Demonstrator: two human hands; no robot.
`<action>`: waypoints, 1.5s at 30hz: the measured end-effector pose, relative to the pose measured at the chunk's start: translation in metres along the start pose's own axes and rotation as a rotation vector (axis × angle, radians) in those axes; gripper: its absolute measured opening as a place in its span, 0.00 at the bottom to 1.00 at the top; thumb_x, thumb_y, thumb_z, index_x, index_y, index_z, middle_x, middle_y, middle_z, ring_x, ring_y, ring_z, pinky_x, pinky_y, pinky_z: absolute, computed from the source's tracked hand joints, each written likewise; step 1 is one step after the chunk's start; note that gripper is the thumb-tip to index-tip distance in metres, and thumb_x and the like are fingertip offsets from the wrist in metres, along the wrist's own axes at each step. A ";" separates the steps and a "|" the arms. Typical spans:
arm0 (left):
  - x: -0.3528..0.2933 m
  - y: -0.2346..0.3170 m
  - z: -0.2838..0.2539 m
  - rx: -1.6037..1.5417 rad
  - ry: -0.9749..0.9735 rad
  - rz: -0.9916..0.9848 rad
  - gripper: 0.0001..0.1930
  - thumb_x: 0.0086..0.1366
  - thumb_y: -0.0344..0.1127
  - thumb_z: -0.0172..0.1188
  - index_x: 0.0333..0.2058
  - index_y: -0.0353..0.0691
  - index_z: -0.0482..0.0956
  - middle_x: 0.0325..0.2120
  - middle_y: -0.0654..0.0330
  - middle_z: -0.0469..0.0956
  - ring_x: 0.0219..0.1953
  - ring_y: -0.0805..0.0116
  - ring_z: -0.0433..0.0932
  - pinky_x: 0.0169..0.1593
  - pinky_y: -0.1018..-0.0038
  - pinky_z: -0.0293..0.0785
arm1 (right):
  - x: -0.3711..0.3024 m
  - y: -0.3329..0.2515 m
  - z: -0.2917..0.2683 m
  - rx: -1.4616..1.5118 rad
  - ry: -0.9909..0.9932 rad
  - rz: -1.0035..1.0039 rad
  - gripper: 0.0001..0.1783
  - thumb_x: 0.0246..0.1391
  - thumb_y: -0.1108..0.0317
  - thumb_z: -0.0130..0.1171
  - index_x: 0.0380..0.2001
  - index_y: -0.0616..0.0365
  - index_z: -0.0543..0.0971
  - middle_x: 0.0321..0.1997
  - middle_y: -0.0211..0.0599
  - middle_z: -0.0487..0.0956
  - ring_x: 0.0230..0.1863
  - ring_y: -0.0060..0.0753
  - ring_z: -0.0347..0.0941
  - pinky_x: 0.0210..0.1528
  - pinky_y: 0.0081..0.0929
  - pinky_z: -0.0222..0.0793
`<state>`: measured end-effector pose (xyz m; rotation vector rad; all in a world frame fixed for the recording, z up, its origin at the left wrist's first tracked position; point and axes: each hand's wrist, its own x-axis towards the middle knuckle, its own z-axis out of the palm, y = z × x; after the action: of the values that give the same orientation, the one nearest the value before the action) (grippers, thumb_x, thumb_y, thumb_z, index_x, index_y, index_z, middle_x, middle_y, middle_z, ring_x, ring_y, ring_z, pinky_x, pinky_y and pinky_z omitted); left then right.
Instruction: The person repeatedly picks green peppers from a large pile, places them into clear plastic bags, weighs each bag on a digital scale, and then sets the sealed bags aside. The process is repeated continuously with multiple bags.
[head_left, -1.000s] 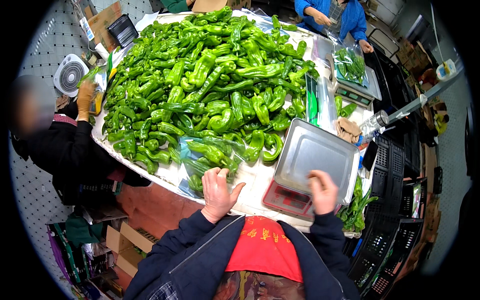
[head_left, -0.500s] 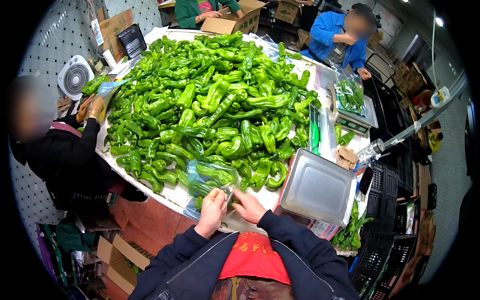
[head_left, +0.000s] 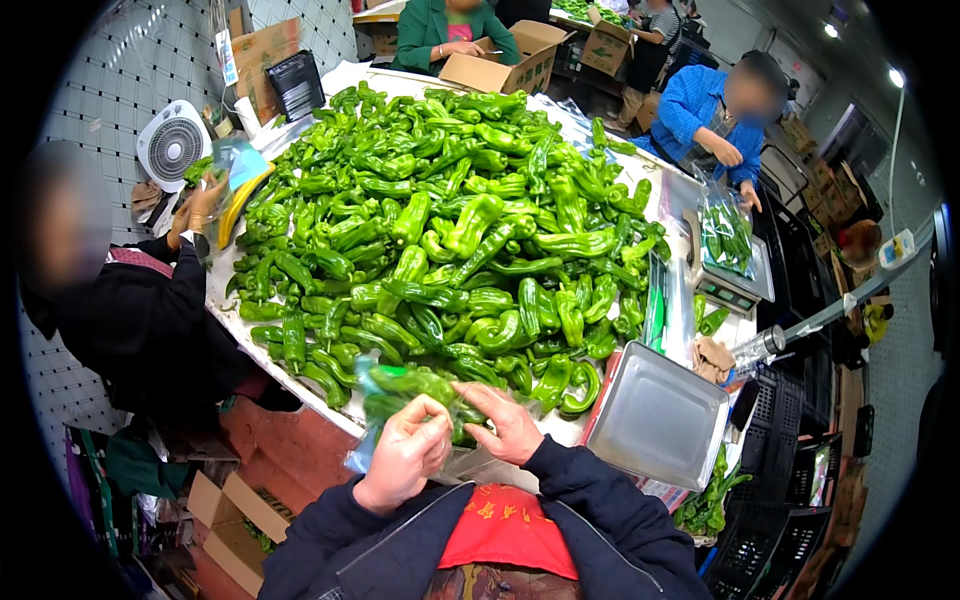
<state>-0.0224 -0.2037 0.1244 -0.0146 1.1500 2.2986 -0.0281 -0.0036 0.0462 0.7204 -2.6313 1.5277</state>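
Observation:
Near the table's front edge, my left hand (head_left: 408, 455) is closed on the gathered edge of a clear, blue-tinted plastic bag (head_left: 362, 452). Several green peppers show through its blurred film. My right hand (head_left: 505, 428) is at the bag's right side, fingers stretched toward the film and thumb apart; whether they touch it is hard to tell. A big heap of long green peppers (head_left: 430, 230) spreads across the white table just beyond both hands. To the right of my right hand lies a scale with a metal tray (head_left: 655, 415), its pan bare.
A second scale (head_left: 735, 285) carries a filled bag of peppers (head_left: 727, 235). A person in black (head_left: 130, 320) handles a bag at left; others in green (head_left: 425, 35) and blue (head_left: 690, 110) stand across. Black crates (head_left: 765, 530) line the right; an open carton (head_left: 235, 535) sits on the floor.
The bag and my left hand have tilted and shifted slightly. My right hand has moved up with its fingers straighter. The person in blue has lowered a hand toward the filled bag.

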 end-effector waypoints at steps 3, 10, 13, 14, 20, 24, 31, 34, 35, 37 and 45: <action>0.000 0.000 -0.001 -0.013 -0.015 0.044 0.05 0.74 0.32 0.51 0.37 0.39 0.68 0.14 0.71 0.59 0.13 0.82 0.53 0.18 0.81 0.47 | 0.015 0.007 0.007 0.014 -0.024 -0.054 0.39 0.52 0.71 0.62 0.69 0.50 0.63 0.64 0.50 0.70 0.63 0.55 0.67 0.65 0.40 0.63; 0.038 -0.075 -0.083 0.388 0.283 -0.087 0.11 0.63 0.27 0.63 0.38 0.40 0.68 0.20 0.71 0.72 0.20 0.86 0.63 0.23 0.82 0.55 | 0.016 0.050 0.005 0.013 0.190 0.267 0.33 0.53 0.74 0.62 0.64 0.56 0.68 0.60 0.48 0.73 0.48 0.41 0.79 0.50 0.31 0.75; 0.041 -0.098 -0.092 0.571 0.218 -0.101 0.14 0.61 0.27 0.65 0.40 0.42 0.67 0.18 0.73 0.69 0.18 0.86 0.60 0.22 0.82 0.53 | 0.024 0.072 -0.020 -0.069 0.286 0.218 0.20 0.54 0.73 0.60 0.52 0.61 0.77 0.52 0.45 0.78 0.39 0.35 0.82 0.42 0.28 0.77; 0.041 -0.098 -0.091 0.615 0.208 -0.093 0.13 0.60 0.26 0.65 0.38 0.42 0.68 0.18 0.74 0.67 0.19 0.87 0.59 0.23 0.81 0.52 | 0.031 0.076 -0.030 -0.072 0.313 0.227 0.20 0.54 0.74 0.59 0.51 0.62 0.77 0.50 0.45 0.78 0.38 0.35 0.81 0.42 0.29 0.77; 0.056 -0.097 -0.100 0.599 0.186 -0.165 0.06 0.65 0.30 0.60 0.33 0.41 0.70 0.15 0.74 0.66 0.17 0.86 0.59 0.21 0.80 0.51 | 0.071 0.147 -0.113 -0.475 0.576 0.093 0.21 0.49 0.75 0.61 0.50 0.60 0.77 0.51 0.49 0.78 0.50 0.47 0.77 0.54 0.36 0.73; 0.059 -0.093 -0.098 0.405 0.228 -0.212 0.08 0.70 0.34 0.56 0.31 0.41 0.71 0.15 0.73 0.65 0.16 0.85 0.59 0.20 0.81 0.53 | 0.096 0.189 -0.168 -0.795 0.607 0.316 0.29 0.46 0.77 0.59 0.56 0.56 0.73 0.62 0.48 0.70 0.61 0.56 0.65 0.62 0.45 0.64; 0.059 -0.083 -0.095 0.245 0.266 -0.233 0.08 0.74 0.36 0.51 0.37 0.39 0.74 0.13 0.74 0.59 0.12 0.84 0.55 0.16 0.82 0.49 | 0.111 0.247 -0.216 -0.997 0.353 0.532 0.39 0.40 0.79 0.61 0.60 0.43 0.71 0.63 0.39 0.68 0.63 0.51 0.62 0.65 0.46 0.59; 0.055 -0.079 -0.091 0.136 0.333 -0.188 0.08 0.75 0.35 0.49 0.40 0.38 0.74 0.13 0.74 0.58 0.11 0.85 0.53 0.15 0.82 0.48 | 0.116 0.212 -0.217 -1.051 0.320 0.445 0.30 0.37 0.77 0.63 0.49 0.45 0.77 0.49 0.40 0.71 0.52 0.48 0.67 0.55 0.42 0.65; 0.052 -0.080 -0.091 0.096 0.352 -0.162 0.08 0.75 0.35 0.49 0.40 0.37 0.74 0.13 0.74 0.58 0.11 0.85 0.53 0.15 0.82 0.48 | 0.114 0.201 -0.218 -1.051 0.287 0.427 0.29 0.37 0.77 0.62 0.48 0.46 0.77 0.47 0.40 0.71 0.53 0.49 0.67 0.56 0.42 0.65; 0.046 -0.079 -0.093 0.135 0.348 -0.179 0.06 0.74 0.33 0.50 0.41 0.38 0.74 0.15 0.74 0.60 0.11 0.85 0.54 0.14 0.82 0.48 | 0.097 0.184 -0.221 -1.023 0.222 0.306 0.28 0.38 0.74 0.61 0.49 0.53 0.74 0.46 0.44 0.71 0.50 0.52 0.69 0.53 0.44 0.69; 0.033 -0.095 -0.086 0.433 0.350 -0.051 0.07 0.69 0.31 0.56 0.44 0.38 0.75 0.16 0.75 0.65 0.15 0.87 0.59 0.19 0.83 0.52 | -0.026 0.079 -0.178 0.168 -0.105 0.572 0.33 0.50 0.63 0.66 0.59 0.64 0.72 0.55 0.40 0.77 0.57 0.35 0.73 0.61 0.33 0.65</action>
<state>-0.0243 -0.2071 -0.0079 -0.2880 1.7826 2.0058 -0.0741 0.1862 0.0686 0.0324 -2.9796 1.8934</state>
